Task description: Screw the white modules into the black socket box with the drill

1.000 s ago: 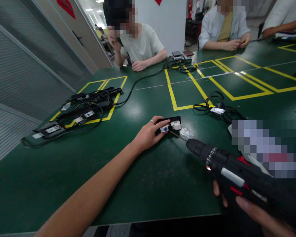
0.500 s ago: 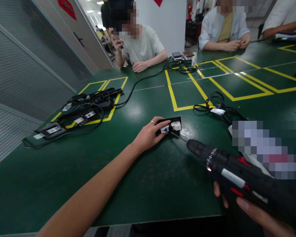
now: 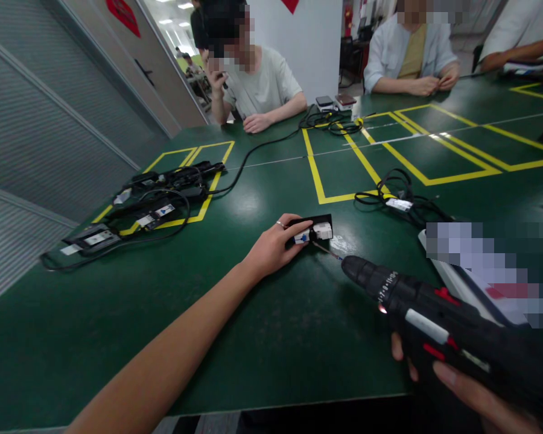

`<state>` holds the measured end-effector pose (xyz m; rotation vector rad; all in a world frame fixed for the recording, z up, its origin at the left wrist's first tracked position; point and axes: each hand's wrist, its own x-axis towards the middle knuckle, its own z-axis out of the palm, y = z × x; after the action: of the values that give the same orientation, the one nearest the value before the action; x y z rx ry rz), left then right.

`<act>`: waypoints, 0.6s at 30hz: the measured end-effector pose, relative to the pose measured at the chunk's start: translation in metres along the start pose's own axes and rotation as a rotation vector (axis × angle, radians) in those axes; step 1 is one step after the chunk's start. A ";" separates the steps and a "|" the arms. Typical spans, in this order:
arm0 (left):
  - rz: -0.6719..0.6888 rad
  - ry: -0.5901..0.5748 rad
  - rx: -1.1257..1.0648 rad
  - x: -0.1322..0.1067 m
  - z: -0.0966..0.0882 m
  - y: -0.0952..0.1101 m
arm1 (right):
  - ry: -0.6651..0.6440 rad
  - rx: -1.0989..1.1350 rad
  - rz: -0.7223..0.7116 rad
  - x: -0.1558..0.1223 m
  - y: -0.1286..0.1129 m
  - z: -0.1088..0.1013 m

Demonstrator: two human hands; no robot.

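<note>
My left hand (image 3: 276, 244) is closed around the left part of a small black piece with white blocks (image 3: 322, 230) on its near face, which rests on the green table. One of the white blocks carries a blue mark. My right hand (image 3: 461, 386) grips a black and red cordless drill (image 3: 407, 304) by its handle, which is partly hidden below the body. The long thin bit points up and left, and its tip meets the piece between the white blocks. A small light glows under the chuck.
Black cabled devices (image 3: 163, 199) lie heaped at the left, inside yellow tape. A coiled cable (image 3: 402, 202) with a white label lies right of centre. Beyond it are more cables (image 3: 335, 122). A blurred flat object (image 3: 475, 271) lies behind the drill. Several people sit across the table.
Both hands, the drill and the black piece stay nearly in place. The drill has shifted only very slightly to the left.
</note>
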<state>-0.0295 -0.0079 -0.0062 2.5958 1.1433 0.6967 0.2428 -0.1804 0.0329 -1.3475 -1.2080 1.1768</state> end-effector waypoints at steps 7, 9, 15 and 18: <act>0.022 0.019 -0.013 0.001 -0.001 0.001 | -0.053 0.046 0.055 -0.007 0.012 -0.012; 0.018 0.017 -0.016 0.001 -0.001 0.001 | -0.126 0.080 0.096 -0.013 0.022 -0.021; 0.021 0.021 -0.023 0.000 -0.001 0.000 | -0.247 0.119 0.106 -0.021 0.040 -0.032; 0.012 0.009 -0.015 0.000 -0.001 0.001 | -0.228 0.086 0.121 -0.022 0.040 -0.031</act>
<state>-0.0295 -0.0081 -0.0048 2.5918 1.1216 0.7180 0.2766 -0.2061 -0.0027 -1.2618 -1.2328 1.4841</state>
